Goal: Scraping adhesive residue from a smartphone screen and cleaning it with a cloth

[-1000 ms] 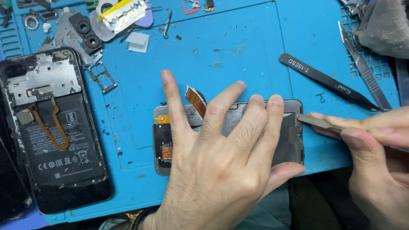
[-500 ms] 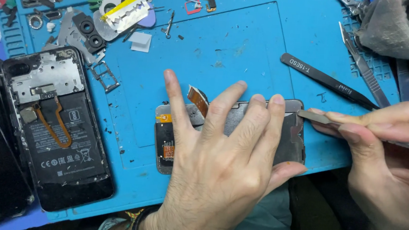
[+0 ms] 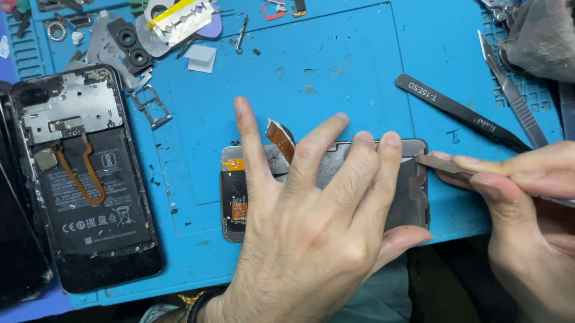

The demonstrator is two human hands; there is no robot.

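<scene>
While the left hand (image 3: 309,244), fingers spread, presses the display assembly (image 3: 406,203) flat, the right hand (image 3: 540,219) pinches a metal pry tool (image 3: 439,164) (keep it shallow at the assembly's right edge).

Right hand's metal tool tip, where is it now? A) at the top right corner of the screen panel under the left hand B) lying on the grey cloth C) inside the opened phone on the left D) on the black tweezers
A: the right hand holds the thin metal tool with its tip at the top right corner of the screen panel, which the left hand presses flat on the blue mat.
</scene>
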